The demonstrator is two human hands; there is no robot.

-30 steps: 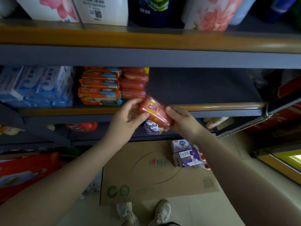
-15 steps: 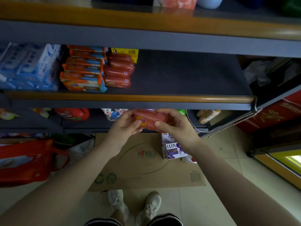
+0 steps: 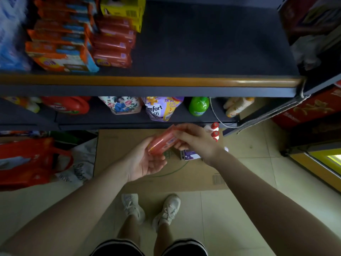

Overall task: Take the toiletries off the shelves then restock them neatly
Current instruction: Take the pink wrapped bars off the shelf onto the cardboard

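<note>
A red wrapped soap bar (image 3: 162, 142) is held in front of me, below the shelf. My right hand (image 3: 195, 141) grips its far end from above. My left hand (image 3: 145, 161) lies palm up under its near end, fingers loosely curved, touching the bar. On the shelf (image 3: 203, 43) stand a stack of the same red soap bars (image 3: 112, 47), orange and blue packs (image 3: 59, 43) and a yellow box (image 3: 123, 10). A purple soap box (image 3: 188, 155) lies on the cardboard sheet (image 3: 184, 174) on the floor, partly hidden by my right hand.
The right part of the shelf is bare dark mat behind an orange front rail (image 3: 166, 82). The lower shelf holds a Comfort pouch (image 3: 162, 108), a green bottle (image 3: 198, 106) and a red jug (image 3: 68, 106). A red bag (image 3: 27, 161) sits on the floor at left.
The view has tilted down and my hands have lowered the red soap bar away from the shelf edge. My left hand has turned palm up beneath it.
</note>
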